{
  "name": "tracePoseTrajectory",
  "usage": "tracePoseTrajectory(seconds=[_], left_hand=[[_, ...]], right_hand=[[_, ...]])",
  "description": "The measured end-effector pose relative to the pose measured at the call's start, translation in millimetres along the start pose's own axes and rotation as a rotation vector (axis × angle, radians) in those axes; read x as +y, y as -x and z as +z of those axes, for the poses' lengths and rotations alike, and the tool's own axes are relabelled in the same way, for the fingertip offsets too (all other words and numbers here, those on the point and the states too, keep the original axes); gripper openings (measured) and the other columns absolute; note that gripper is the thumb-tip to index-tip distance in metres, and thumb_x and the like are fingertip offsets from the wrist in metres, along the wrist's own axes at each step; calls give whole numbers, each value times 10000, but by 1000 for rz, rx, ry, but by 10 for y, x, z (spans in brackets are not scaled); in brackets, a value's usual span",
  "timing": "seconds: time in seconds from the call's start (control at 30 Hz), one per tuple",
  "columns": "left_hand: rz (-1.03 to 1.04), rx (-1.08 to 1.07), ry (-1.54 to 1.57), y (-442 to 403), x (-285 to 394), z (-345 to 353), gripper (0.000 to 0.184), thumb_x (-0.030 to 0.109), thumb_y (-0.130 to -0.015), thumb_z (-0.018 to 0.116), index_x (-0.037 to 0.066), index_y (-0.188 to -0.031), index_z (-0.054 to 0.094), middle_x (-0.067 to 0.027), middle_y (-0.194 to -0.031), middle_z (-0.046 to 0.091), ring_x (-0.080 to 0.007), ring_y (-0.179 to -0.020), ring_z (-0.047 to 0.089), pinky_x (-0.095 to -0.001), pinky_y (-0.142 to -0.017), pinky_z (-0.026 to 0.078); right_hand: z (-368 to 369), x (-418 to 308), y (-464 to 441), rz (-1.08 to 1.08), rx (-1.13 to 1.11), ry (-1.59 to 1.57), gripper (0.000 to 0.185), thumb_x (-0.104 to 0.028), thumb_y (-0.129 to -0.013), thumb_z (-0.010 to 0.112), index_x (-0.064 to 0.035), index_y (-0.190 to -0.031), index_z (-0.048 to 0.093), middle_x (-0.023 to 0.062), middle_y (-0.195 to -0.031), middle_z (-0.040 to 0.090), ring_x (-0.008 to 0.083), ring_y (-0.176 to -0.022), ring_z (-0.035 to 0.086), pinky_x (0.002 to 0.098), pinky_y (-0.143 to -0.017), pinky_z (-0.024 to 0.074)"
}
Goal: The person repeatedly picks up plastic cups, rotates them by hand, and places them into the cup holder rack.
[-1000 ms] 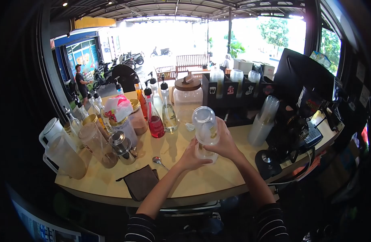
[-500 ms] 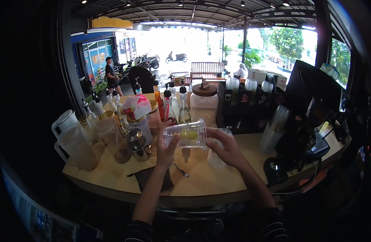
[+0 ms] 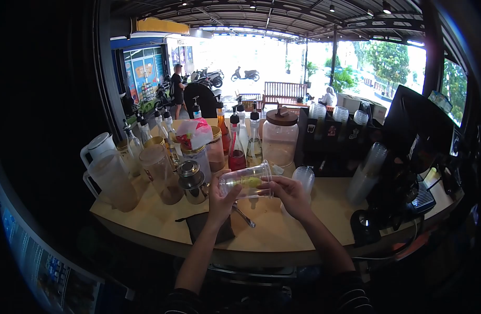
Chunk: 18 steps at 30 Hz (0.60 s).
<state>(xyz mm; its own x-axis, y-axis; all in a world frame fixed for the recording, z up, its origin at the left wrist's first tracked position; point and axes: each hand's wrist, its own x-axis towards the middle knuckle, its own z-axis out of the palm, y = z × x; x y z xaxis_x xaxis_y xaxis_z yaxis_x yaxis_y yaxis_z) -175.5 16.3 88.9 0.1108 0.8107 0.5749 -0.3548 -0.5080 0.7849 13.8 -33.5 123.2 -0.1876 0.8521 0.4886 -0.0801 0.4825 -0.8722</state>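
Note:
A clear plastic cup point(image 3: 246, 181) with a yellow-green print lies on its side in the air above the counter, mouth to the right. My left hand point(image 3: 218, 201) is wrapped around its base end, thumb along the near side. At the rim, the fingertips of my right hand point(image 3: 289, 195) pinch the cup. Another clear cup point(image 3: 304, 177) stands just behind my right hand. Below the held cup, a metal utensil point(image 3: 244, 215) lies beside a dark folded cloth point(image 3: 213, 228). A metal lidded pot point(image 3: 191, 180) stands left of my left hand.
Pump-top syrup bottles point(image 3: 236, 149), pitchers point(image 3: 112, 180) and a wood-lidded jar point(image 3: 280, 138) crowd the counter point(image 3: 329, 225). Cup stacks point(image 3: 367, 172) and a black machine point(image 3: 387, 204) are at right. A person point(image 3: 178, 91) is outside near parked scooters.
My right fingers have closed in on the cup's rim. The whole view has shifted, so the counter's things appear farther right and slightly lower. The person outside has changed position.

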Motion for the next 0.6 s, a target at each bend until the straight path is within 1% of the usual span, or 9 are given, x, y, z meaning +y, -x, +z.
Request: tracePoseTrajectory(seconds=[0.07,0.1,0.2,0.27,0.3,0.37,0.5,0.57,0.6], left_hand=[[33,-6,-5,7,-25,-4,499,188,-795,694,34,-1178,414,-82,-1122,435,-188,-1032,501,-355,-753,582],[33,-6,-5,10,-26,4,499,188,-795,694,34,-1178,414,-82,-1122,435,-188,-1032,501,-355,-753,582],[72,8,-45,7,-72,9,497,187,-791,701,35,-1178,428,-83,-1123,440,-179,-1031,501,-325,-795,549],[44,30,-96,-7,-202,-25,508,196,-777,717,32,-1176,447,-79,-1118,450,-168,-1027,502,-295,-843,493],[44,27,-94,-9,-181,-1,508,196,-777,717,32,-1176,447,-79,-1118,450,-168,-1027,502,-295,-843,493],[-28,38,-28,-11,-121,60,525,212,-761,734,29,-1170,461,-73,-1106,466,-162,-1021,505,-278,-870,449],[-51,39,-51,-15,-101,123,532,220,-762,732,26,-1172,454,-75,-1085,483,-156,-1014,507,-283,-856,464],[-65,164,0,0,-121,171,511,207,-780,717,17,-1172,450,-73,-1070,500,-148,-1004,515,-282,-846,467],[-62,160,0,1,-128,184,511,207,-780,717,17,-1172,450,-73,-1070,500,-148,-1004,515,-282,-846,467]], right_hand=[[-4,-5,6,5,1,-20,277,-110,-927,504,86,-1116,554,145,-984,652,191,-863,646,280,-784,516],[-6,-9,10,9,2,-39,279,-112,-926,506,88,-1116,553,148,-984,652,195,-862,647,283,-786,518],[-20,-19,29,13,4,-30,281,-109,-927,503,93,-1117,549,153,-983,650,204,-873,646,291,-792,521],[-33,-15,42,18,8,-26,283,-108,-926,504,96,-1119,547,155,-983,649,207,-874,646,294,-795,523],[-41,-15,52,25,11,-22,286,-107,-925,505,99,-1120,544,157,-983,648,211,-875,646,297,-798,524],[-47,-35,67,30,18,-25,278,-102,-926,501,98,-1113,548,156,-993,644,211,-884,645,296,-802,523],[-89,-12,90,25,-8,-96,254,-96,-927,494,88,-1095,541,156,-1036,626,219,-929,634,307,-838,511],[-82,11,111,36,-21,-158,244,-97,-926,496,72,-1100,527,153,-1052,619,219,-961,622,314,-864,497],[-72,28,123,51,-36,-221,237,-97,-925,499,56,-1106,513,150,-1067,613,220,-993,611,322,-890,482]])
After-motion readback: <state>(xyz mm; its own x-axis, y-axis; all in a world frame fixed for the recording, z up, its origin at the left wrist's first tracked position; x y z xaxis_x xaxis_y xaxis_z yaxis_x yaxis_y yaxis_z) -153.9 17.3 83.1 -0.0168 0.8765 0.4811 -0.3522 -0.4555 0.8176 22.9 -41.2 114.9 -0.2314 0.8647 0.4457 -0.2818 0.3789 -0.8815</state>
